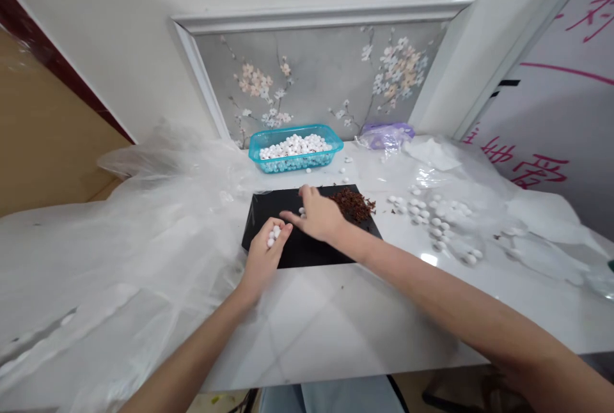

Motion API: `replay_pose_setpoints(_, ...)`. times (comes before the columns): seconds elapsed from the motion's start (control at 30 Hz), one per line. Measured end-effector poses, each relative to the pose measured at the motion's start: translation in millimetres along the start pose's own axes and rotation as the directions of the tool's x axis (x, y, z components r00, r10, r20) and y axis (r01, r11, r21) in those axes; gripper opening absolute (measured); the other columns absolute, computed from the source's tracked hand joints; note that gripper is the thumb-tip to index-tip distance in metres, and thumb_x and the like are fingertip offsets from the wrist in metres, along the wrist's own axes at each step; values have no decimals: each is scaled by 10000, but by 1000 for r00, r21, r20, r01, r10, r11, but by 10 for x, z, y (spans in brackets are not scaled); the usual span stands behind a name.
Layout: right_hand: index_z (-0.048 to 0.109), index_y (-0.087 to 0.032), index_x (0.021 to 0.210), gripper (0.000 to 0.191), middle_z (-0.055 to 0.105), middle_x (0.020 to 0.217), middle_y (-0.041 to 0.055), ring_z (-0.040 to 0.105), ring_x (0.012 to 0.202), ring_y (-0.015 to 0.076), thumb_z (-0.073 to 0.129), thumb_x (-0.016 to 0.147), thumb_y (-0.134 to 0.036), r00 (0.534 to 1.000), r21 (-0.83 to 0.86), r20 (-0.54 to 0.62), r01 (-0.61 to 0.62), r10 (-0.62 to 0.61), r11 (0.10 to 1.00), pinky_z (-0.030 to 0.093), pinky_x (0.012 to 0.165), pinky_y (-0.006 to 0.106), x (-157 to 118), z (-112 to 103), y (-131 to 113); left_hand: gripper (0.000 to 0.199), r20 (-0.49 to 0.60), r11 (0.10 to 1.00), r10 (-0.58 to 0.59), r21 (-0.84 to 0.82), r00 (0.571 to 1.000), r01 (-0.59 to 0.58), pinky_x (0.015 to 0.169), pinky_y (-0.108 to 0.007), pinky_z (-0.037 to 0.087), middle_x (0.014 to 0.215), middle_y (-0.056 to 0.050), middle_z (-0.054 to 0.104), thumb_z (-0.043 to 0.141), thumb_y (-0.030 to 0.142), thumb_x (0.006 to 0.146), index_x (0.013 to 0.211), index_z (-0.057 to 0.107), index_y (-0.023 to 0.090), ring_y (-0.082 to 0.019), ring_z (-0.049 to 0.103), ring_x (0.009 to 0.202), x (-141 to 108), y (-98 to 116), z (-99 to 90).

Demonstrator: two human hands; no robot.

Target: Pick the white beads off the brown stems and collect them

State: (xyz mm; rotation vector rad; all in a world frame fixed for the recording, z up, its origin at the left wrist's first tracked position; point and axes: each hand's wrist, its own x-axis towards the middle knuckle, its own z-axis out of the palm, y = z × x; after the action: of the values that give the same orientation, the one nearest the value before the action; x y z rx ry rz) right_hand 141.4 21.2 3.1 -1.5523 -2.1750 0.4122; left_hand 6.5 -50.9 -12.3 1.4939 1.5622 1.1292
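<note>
Several small white balls [273,236] rest in my left hand [267,248], its fingers curled round them at the left front of a black board [307,250]. Over the middle of that board, my right hand [316,213] is held with thumb and fingers apart. A few white balls [302,211] show beside its fingers, partly covered by them. A heap of reddish-brown bits [354,204] lies on the board's right side. Behind the board stands a blue tray [296,163] holding many white balls.
Loose white balls [422,211] are scattered to the right of the board, near clear plastic [542,253]. Plastic sheeting [119,259] covers the left side of the white table [345,330]. A purple packet [388,135] lies at the back, against the panelled wall.
</note>
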Motion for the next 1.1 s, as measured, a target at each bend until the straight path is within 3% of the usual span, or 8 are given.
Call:
replay_pose_setpoints(0.07, 409, -141, 1147, 505, 509, 1114, 158, 604, 881, 256, 480, 811, -511, 993, -216, 81, 99, -83, 971, 471, 665, 332, 21, 173, -112, 312, -1, 1000, 3, -15, 1000, -3, 439, -193, 286, 619, 46, 392, 471, 504, 809, 766, 496, 196, -72, 334, 498, 1, -10, -9)
replay_pose_setpoints(0.17, 418, -137, 1165, 400, 493, 1146, 173, 627, 885, 248, 375, 888, -422, 985, -342, 125, 152, -116, 927, 496, 655, 330, 102, 333, -196, 318, 16, 998, 13, -55, 1000, -12, 439, -191, 268, 617, 56, 369, 457, 512, 825, 759, 467, 201, -63, 311, 485, 9, -44, -26)
replay_pose_setpoints(0.47, 590, -101, 1022, 315, 626, 993, 158, 641, 909, 246, 311, 923, -207, 943, -355, 241, 306, -230, 883, 494, 712, 322, 404, 357, -134, 336, 13, 1000, 6, -20, 1000, -6, 442, -196, 279, 618, 48, 382, 456, 532, 814, 753, 471, 202, -76, 332, 497, 30, -89, -44)
replay_pose_setpoints(0.57, 633, -108, 965, 334, 654, 953, 149, 631, 920, 243, 322, 925, -223, 929, -360, 266, 345, -259, 867, 481, 730, 315, 436, 340, -112, 335, 2, 1000, 13, -28, 1000, -13, 434, -195, 281, 618, 46, 391, 466, 530, 803, 744, 482, 201, -77, 336, 492, 33, -91, -42)
replay_pose_setpoints(0.77, 654, -109, 945, 446, 671, 931, 147, 570, 1031, 250, 296, 937, -375, 960, -398, 177, 269, -215, 877, 454, 783, 310, 418, 337, -34, 329, 29, 998, 21, -52, 999, -20, 440, -195, 299, 643, 40, 415, 459, 528, 809, 766, 488, 203, -83, 359, 507, 46, -117, -51)
replay_pose_setpoints(1.1, 713, -139, 839, 419, 704, 859, 118, 654, 804, 209, 343, 904, -326, 968, -377, 168, 240, -189, 895, 439, 689, 273, 487, 350, -61, 314, 58, 999, 13, -41, 998, -10, 442, -189, 282, 633, 54, 397, 448, 526, 824, 787, 478, 216, -77, 348, 501, 54, -152, -62)
